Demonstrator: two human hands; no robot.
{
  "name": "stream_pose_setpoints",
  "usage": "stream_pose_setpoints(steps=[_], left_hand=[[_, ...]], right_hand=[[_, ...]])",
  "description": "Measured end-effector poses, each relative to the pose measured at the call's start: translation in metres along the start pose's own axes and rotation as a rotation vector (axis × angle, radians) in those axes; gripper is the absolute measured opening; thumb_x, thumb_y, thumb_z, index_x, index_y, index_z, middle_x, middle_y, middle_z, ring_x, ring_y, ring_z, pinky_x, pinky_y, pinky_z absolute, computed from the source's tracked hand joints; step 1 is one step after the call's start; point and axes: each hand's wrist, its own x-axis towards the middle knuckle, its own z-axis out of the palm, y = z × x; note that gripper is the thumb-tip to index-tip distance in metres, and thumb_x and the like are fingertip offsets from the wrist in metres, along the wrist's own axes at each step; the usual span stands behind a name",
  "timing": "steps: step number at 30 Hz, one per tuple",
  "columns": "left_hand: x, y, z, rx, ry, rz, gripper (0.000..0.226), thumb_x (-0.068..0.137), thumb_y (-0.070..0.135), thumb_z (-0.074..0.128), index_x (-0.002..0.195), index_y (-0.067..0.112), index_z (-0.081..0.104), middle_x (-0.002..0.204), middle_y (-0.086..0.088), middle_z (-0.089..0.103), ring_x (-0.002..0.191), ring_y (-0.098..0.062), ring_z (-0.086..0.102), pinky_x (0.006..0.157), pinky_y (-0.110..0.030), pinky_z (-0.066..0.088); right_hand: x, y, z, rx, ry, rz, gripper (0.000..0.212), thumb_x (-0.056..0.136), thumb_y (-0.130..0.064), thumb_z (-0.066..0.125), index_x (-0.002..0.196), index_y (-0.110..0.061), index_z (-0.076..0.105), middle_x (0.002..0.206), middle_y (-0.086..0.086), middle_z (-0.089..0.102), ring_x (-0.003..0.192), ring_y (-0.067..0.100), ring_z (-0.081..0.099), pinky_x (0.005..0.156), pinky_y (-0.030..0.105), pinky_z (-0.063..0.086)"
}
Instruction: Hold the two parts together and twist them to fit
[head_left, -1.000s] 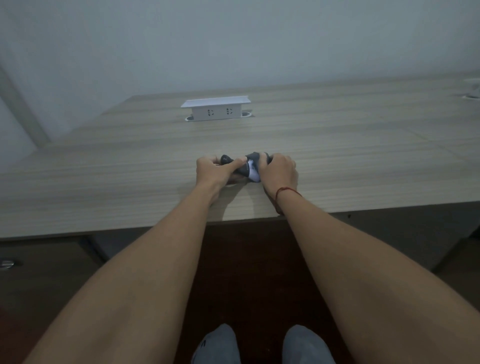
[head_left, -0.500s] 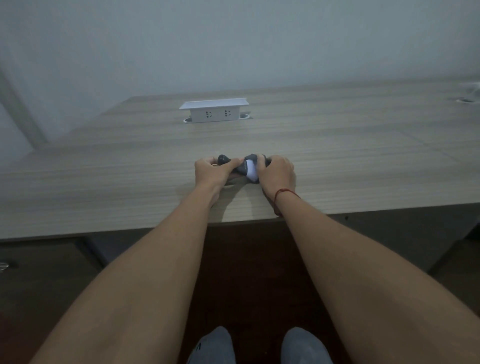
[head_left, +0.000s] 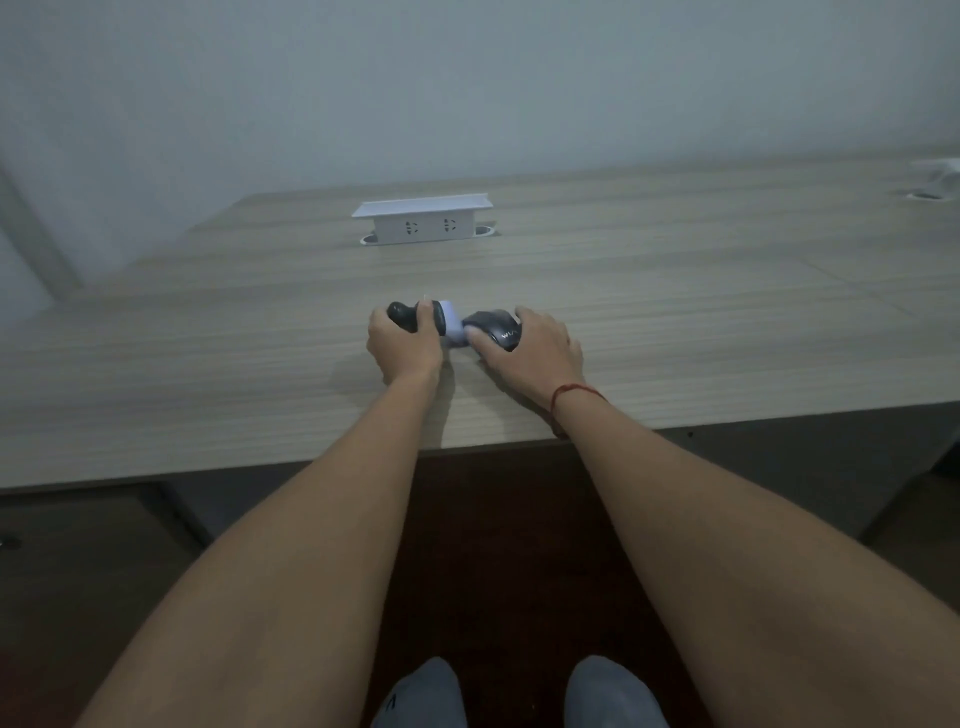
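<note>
Head view. Two hands are shown over one wooden counter, close together but not touching each other. Three small things are counted between them: one black rounded piece, one pale lilac piece and one dark computer mouse with pale lettering on its back. What the black and lilac pieces are, and whether they belong to one object, cannot be told.

The left hand is seen knuckles up, its fingers curled over the black rounded piece and its thumb laid against the lilac piece, so that both are gripped. The lilac piece lies between the two hands and appears to touch the front of the mouse. The right hand is clamped on the mouse from the right, the thumb below it and the fingers wrapped round its far side. One red string is worn round the right wrist. Both forearms are stretched forward, nearly parallel, across the near edge of the counter, and all three things lie near that edge, at mid-width.

Further back on the counter, one white socket box with two outlets is set upright, well apart from the hands. At the far right edge one pale object is partly cut off. Below the counter, two grey-clad feet are seen on a dark floor.
</note>
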Motion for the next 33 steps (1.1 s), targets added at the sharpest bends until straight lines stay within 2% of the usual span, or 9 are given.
stream_pose_setpoints(steps=[2, 7, 10, 14, 19, 22, 26, 28, 33], left_hand=[[0.0, -0.002, 0.0, -0.017, -0.036, 0.024, 0.028, 0.092, 0.035, 0.06, 0.1, 0.009, 0.053, 0.101, -0.006, 0.06, 0.089, -0.02, 0.056, 0.088, -0.036, 0.049], [-0.001, 0.006, -0.007, -0.054, -0.035, 0.04, 0.027, 0.101, 0.037, 0.041, 0.102, 0.011, 0.04, 0.097, -0.003, 0.052, 0.084, -0.017, 0.054, 0.071, -0.024, 0.041], [-0.002, 0.01, -0.003, 0.011, -0.103, 0.068, 0.032, 0.102, 0.039, 0.04, 0.108, 0.007, 0.043, 0.106, -0.009, 0.056, 0.089, -0.021, 0.056, 0.075, -0.03, 0.045], [-0.009, 0.009, 0.007, 0.086, -0.154, 0.031, 0.042, 0.101, 0.036, 0.041, 0.123, 0.001, 0.044, 0.122, -0.017, 0.058, 0.106, -0.03, 0.059, 0.079, -0.03, 0.042], [-0.003, 0.01, 0.0, 0.182, -0.048, -0.013, 0.037, 0.1, 0.03, 0.04, 0.125, 0.002, 0.043, 0.124, -0.018, 0.06, 0.11, -0.034, 0.06, 0.091, -0.037, 0.049], [-0.001, 0.012, -0.001, 0.1, -0.105, 0.005, 0.037, 0.1, 0.03, 0.043, 0.123, 0.001, 0.045, 0.114, -0.014, 0.057, 0.1, -0.026, 0.057, 0.082, -0.031, 0.044], [0.001, 0.018, 0.003, 0.232, -0.261, 0.125, 0.039, 0.1, 0.033, 0.045, 0.122, 0.001, 0.046, 0.12, -0.018, 0.058, 0.109, -0.033, 0.059, 0.092, -0.039, 0.049], [0.002, 0.021, 0.001, 0.333, -0.228, 0.187, 0.038, 0.101, 0.031, 0.043, 0.123, 0.0, 0.043, 0.12, -0.02, 0.058, 0.108, -0.035, 0.059, 0.086, -0.037, 0.047], [-0.009, 0.028, 0.005, 0.224, -0.296, 0.223, 0.039, 0.101, 0.031, 0.045, 0.123, -0.002, 0.044, 0.114, -0.016, 0.057, 0.102, -0.028, 0.057, 0.077, -0.029, 0.039]], right_hand=[[0.001, 0.003, -0.001, 0.004, -0.061, -0.02, 0.077, 0.073, -0.067, 0.06, 0.132, -0.019, 0.048, 0.129, 0.004, 0.053, 0.12, 0.024, 0.048, 0.101, 0.039, 0.039], [0.005, 0.011, -0.007, 0.217, -0.17, -0.046, 0.066, 0.073, -0.044, 0.076, 0.129, -0.02, 0.052, 0.127, 0.002, 0.058, 0.116, 0.021, 0.055, 0.101, 0.041, 0.047], [0.004, 0.012, -0.012, 0.285, -0.246, -0.029, 0.064, 0.075, -0.035, 0.076, 0.132, -0.019, 0.05, 0.126, 0.003, 0.059, 0.115, 0.022, 0.057, 0.101, 0.039, 0.048], [0.005, 0.003, -0.003, 0.16, -0.147, -0.009, 0.072, 0.067, -0.053, 0.075, 0.127, -0.023, 0.05, 0.122, 0.002, 0.058, 0.11, 0.022, 0.056, 0.097, 0.042, 0.049], [0.006, 0.011, -0.005, 0.105, -0.168, -0.048, 0.064, 0.077, -0.04, 0.073, 0.131, -0.017, 0.046, 0.129, 0.008, 0.051, 0.119, 0.025, 0.047, 0.103, 0.042, 0.043], [0.009, 0.013, -0.014, 0.158, -0.252, -0.057, 0.066, 0.077, -0.034, 0.076, 0.133, -0.014, 0.046, 0.132, 0.01, 0.049, 0.12, 0.025, 0.049, 0.105, 0.041, 0.044], [0.009, 0.015, -0.029, 0.242, -0.353, -0.052, 0.066, 0.078, -0.024, 0.076, 0.136, -0.013, 0.046, 0.133, 0.008, 0.052, 0.114, 0.018, 0.051, 0.1, 0.029, 0.041], [0.009, 0.017, -0.033, 0.258, -0.383, -0.047, 0.067, 0.078, -0.022, 0.076, 0.137, -0.014, 0.045, 0.132, 0.006, 0.053, 0.11, 0.013, 0.047, 0.097, 0.026, 0.039], [0.011, 0.015, -0.035, 0.295, -0.429, -0.03, 0.07, 0.078, -0.019, 0.077, 0.14, -0.013, 0.044, 0.134, 0.006, 0.053, 0.113, 0.014, 0.049, 0.097, 0.026, 0.038]])
